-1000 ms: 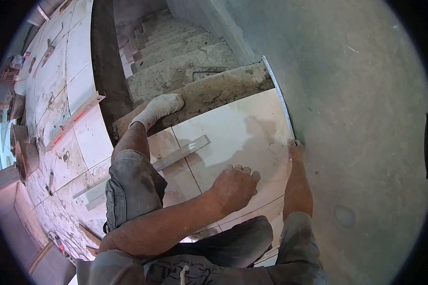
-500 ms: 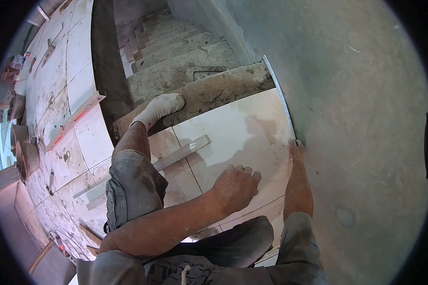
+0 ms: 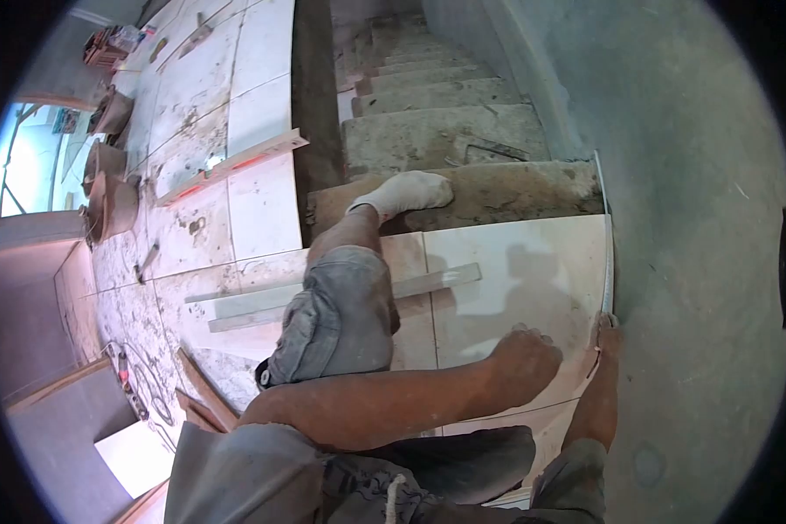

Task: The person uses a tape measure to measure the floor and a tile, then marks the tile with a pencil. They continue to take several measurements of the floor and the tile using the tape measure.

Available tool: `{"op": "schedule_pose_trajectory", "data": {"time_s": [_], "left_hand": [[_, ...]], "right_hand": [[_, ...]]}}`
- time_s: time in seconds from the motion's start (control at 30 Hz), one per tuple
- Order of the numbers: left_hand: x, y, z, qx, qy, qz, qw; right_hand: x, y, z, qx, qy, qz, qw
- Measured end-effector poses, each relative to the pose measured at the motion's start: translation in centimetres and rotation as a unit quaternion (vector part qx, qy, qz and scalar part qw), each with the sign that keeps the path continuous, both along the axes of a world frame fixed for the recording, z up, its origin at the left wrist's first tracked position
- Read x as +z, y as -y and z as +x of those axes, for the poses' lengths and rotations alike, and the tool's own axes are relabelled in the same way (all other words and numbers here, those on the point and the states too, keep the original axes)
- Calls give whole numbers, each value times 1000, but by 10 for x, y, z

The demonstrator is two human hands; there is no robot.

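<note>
A thin tape measure [image 3: 609,253] runs along the base of the grey wall, from the stair edge back to my right hand [image 3: 607,332]. The near end of the tape is pinched in that hand, low beside the wall. My left hand [image 3: 528,362] hovers over the pale floor tile [image 3: 515,253], back upward and fingers curled in; whatever they may hold is hidden. The tile borders a rough, mortar-smeared step edge [image 3: 515,192]. My foot in a dusty white sock [image 3: 406,192] rests on that edge.
Bare concrete stairs [image 3: 437,131] descend ahead, with a dark metal frame [image 3: 493,150] on one step. A long straight bar [image 3: 445,279] lies across the tiles under my leg. Leftward are a red-marked spirit level [image 3: 236,166], buckets [image 3: 113,208] and a cable [image 3: 157,397].
The camera view has swung left, so the scene sits further right. My right hand still pinches the tape at the wall. My left hand has come closer to it, fingers still curled.
</note>
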State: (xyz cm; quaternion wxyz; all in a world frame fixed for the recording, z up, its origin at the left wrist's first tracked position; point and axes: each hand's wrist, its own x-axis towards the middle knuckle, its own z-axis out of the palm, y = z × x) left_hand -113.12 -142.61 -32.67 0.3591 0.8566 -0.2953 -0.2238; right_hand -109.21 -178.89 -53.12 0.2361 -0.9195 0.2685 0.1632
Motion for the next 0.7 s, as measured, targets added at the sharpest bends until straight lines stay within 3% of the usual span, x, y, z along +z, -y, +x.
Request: {"op": "schedule_pose_trajectory", "data": {"time_s": [0.17, 0.23, 0.33, 0.4, 0.43, 0.47, 0.5, 0.57, 0.6, 0.7], "left_hand": [[13, -1, 14, -12, -20, 3, 1000], [20, -1, 24, -33, -27, -1, 999], [23, 6, 48, -59, -60, -16, 996], [22, 2, 64, -64, -91, -26, 993], [25, -4, 73, -40, -113, -38, 992], [28, -9, 81, -17, -137, -49, 989], [35, -19, 88, 25, -154, -78, 985], [44, -46, 103, 80, -200, -91, 972], [75, -67, 120, 117, -270, -68, 953], [122, -113, 141, 220, -285, -47, 932]], "right_hand": [[12, -8, -11, -47, 45, 142, 988], [73, -56, -12, -96, -1, 161, 982], [115, -71, -23, -162, -33, 199, 966], [148, -72, -30, -123, -67, 164, 976], [168, -75, -30, -76, -95, 138, 983], [190, -79, -31, -131, -139, 172, 966], [216, -84, -29, -138, -143, 163, 966], [275, -91, -24, -169, -212, 249, 930], [299, -96, -22, -187, -228, 249, 922], [364, -114, -12, -151, -279, 205, 926]]}}
